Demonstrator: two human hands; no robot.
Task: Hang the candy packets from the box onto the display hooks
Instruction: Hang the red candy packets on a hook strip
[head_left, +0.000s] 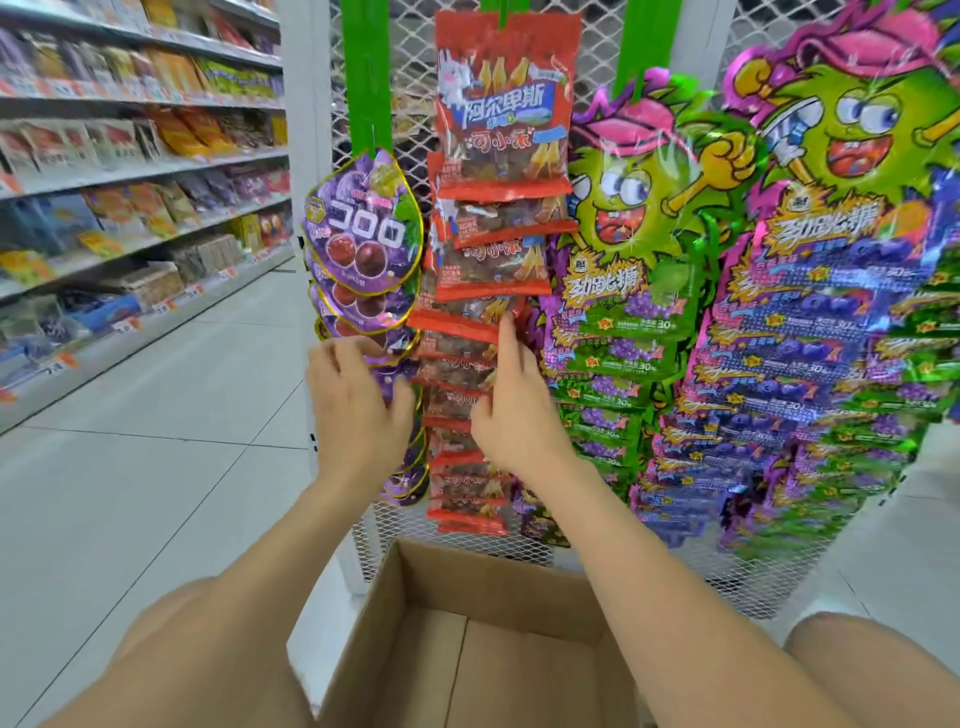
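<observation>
1. Far left: shop shelves in rows, crowded with blurred snack bags and price tags, above a pale tiled floor.
2. Left of centre: a column of purple grape packets, round-edged and overlapping downward, on a green strip hung before a white wire mesh panel.
3. Over the lower part of that column: left hand, back toward the camera, fingers bent over the edge of one purple packet, thumb on its near side, pinching it.
4. Just beside the purple column, to its right: a longer column of red packets, each overlapping the next, from the top of the view down nearly to the box.
5. In front of the red column's middle: right hand, forefinger straight and pointing up, tip against the red lower edge of one packet. Other fingers folded; whether round anything, cannot tell.
6. Further right: green packets printed with a grinning cartoon fruit, then violet-blue packets of the same design at the far right, both in dense overlapping columns.
7. Bottom centre, below both hands and just in front of the mesh: open cardboard box, flaps up, brown inner floor showing, set between two bare knees.
</observation>
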